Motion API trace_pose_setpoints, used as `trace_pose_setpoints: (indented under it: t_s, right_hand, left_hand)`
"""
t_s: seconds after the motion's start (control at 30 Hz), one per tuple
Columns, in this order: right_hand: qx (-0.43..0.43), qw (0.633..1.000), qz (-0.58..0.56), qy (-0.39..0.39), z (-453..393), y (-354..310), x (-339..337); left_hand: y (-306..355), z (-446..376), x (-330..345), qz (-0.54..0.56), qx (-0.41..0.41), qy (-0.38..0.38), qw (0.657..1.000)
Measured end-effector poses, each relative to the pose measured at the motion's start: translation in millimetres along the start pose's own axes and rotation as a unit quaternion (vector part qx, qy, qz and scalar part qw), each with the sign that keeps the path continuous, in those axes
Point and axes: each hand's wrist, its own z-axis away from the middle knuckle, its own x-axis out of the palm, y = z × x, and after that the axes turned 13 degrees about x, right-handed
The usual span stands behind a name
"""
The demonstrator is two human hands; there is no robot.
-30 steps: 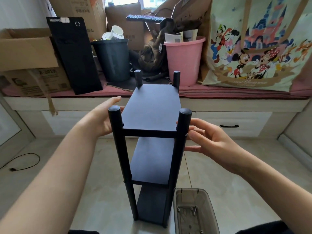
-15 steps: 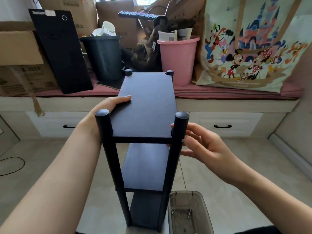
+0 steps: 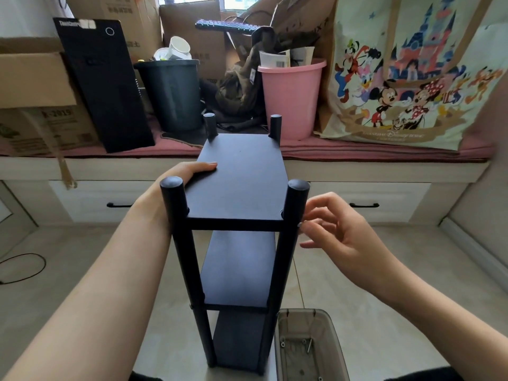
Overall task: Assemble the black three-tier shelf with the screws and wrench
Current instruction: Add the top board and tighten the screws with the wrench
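- Head view: the black shelf [image 3: 242,188] stands upright on the tiled floor [image 3: 384,270] in front of the person, all three boards seated between four round posts.
- The left hand [image 3: 181,177] holds the left edge of the top board, thumb lying flat on its surface; the right hand [image 3: 338,232] is empty, fingers loosely curled, fingertips just beside the near right post [image 3: 291,229].
- Risk: the frame is tall and narrow, so a sideways push at the top could tip it toward the grey tray [image 3: 310,347] just beside its foot; a loose joint would let the frame wobble.
- Boards are flat, matte rectangles; posts are smooth cylinders with rounded caps. The tray looks like plastic and holds a few small metal screws [image 3: 303,342].
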Motion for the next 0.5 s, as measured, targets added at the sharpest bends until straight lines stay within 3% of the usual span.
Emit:
trace_pose_setpoints:
  t_s: [0.17, 0.5]
  right_hand:
    - [-0.061, 0.996, 0.039, 0.044, 6, -6, -1]
    - [-0.066, 0.997, 0.0, 0.042, 11, -8, -3]
  left_hand:
    - [3, 1, -2, 0.009, 0.01, -0.003, 1.0]
    - [4, 3, 0, 0.001, 0.01, 0.002, 1.0]
